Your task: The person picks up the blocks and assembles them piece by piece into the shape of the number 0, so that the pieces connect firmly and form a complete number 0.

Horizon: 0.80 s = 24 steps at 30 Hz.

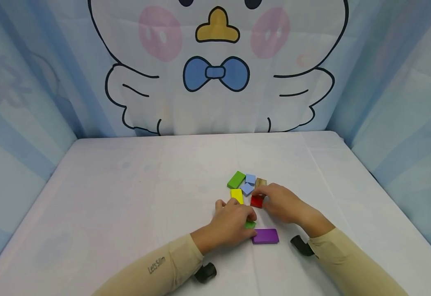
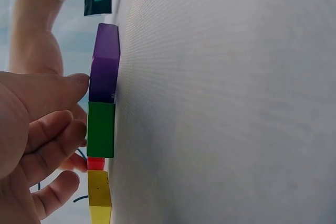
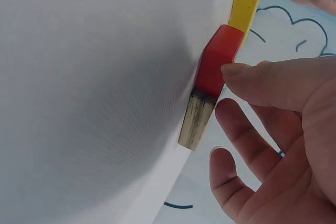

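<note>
My left hand [image 1: 233,222] is low over the table, fingers loosely bent above a green block [image 2: 101,129]. Its thumb tip touches the edge of a purple block [image 1: 266,236], which lies just nearer than the green one. Farther right, my right hand [image 1: 283,203] pinches a red block [image 3: 218,61] between thumb and fingers. A wood-coloured block [image 3: 197,119] stands end to end with the red one in the right wrist view. The yellow block [image 1: 237,195] lies left of the red block, beyond the left hand's fingers.
Two light blue blocks [image 1: 250,179] and another green block [image 1: 236,179] lie just behind the yellow one. The white cloth-covered table [image 1: 126,205] spreads around the blocks. Dark wrist cameras [image 1: 205,272] hang below both sleeves. A printed curtain [image 1: 215,111] rises at the back edge.
</note>
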{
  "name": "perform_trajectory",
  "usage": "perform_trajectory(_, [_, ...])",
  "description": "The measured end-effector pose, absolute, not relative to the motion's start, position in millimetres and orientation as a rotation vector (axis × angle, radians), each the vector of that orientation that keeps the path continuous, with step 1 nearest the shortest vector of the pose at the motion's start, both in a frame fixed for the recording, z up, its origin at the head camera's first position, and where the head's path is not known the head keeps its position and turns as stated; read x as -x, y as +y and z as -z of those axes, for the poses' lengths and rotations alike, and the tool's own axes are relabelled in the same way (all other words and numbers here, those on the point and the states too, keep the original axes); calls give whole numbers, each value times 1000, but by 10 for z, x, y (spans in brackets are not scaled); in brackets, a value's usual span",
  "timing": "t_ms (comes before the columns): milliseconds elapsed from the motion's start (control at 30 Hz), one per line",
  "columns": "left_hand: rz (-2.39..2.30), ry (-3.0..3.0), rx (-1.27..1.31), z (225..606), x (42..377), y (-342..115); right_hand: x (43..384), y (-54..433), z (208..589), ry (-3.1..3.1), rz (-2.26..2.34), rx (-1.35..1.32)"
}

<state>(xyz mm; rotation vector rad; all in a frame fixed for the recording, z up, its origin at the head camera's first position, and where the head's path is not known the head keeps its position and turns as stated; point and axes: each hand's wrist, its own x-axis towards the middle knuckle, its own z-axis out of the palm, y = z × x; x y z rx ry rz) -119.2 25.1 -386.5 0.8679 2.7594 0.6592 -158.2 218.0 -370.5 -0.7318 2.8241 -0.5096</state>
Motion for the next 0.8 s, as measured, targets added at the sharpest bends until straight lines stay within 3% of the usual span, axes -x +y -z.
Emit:
perform_trajectory(533, [-670,2751,-871,3867,1192,252,1603,2137,3735,2818,528,754])
perform_trajectory(800, [-647,2754,-850,3865,1190,262,1563,2189,3725,2831,489,644])
